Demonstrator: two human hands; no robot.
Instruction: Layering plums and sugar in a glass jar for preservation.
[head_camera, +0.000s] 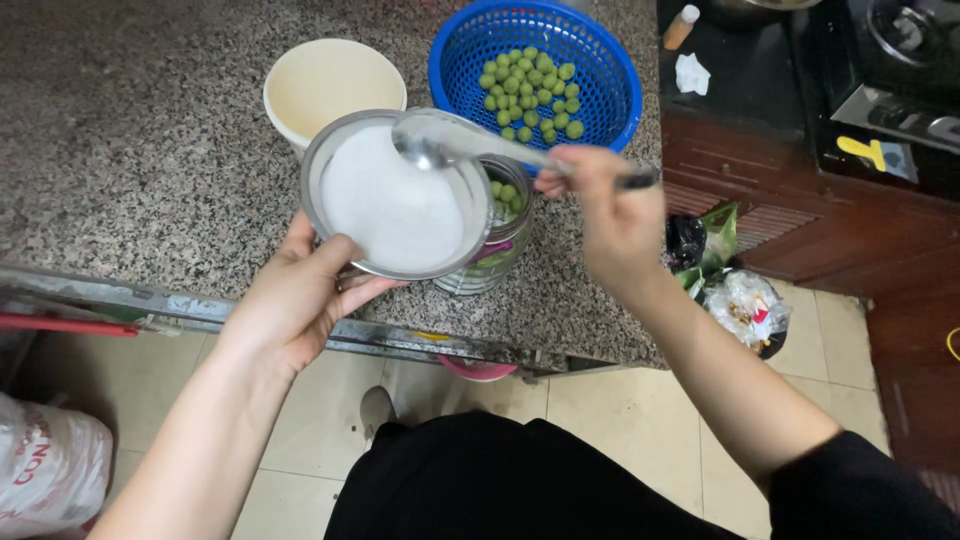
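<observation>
Left hand (300, 295) cupped under a metal bowl (330, 160), fingers wrapped round its base, holding it tilted over the counter (130, 150) edge. Bowl is full of white granules (395, 210) (sugar or salt, can't tell which). Right hand (610, 215) closed on the handle of a metal spoon (430, 145); the spoon bowl sits over the far rim of the metal bowl, looks empty or nearly so.

Just below and between the two hands: a glass jar (505, 215), partly hidden by the bowl, with small green fruits (505, 192) showing inside. Beyond the right hand, a blue basket (600, 70) holds more of the same green fruit. Beyond the left hand, an empty cream bowl (335, 85).

Step in hand, as I read it: spooning granules from the bowl over the fruit in the jar. Next move would call for a dip into the granules, then a short carry toward the jar mouth, spoon level. The bowl covers part of the opening, so spillage onto the counter is the risk.
</observation>
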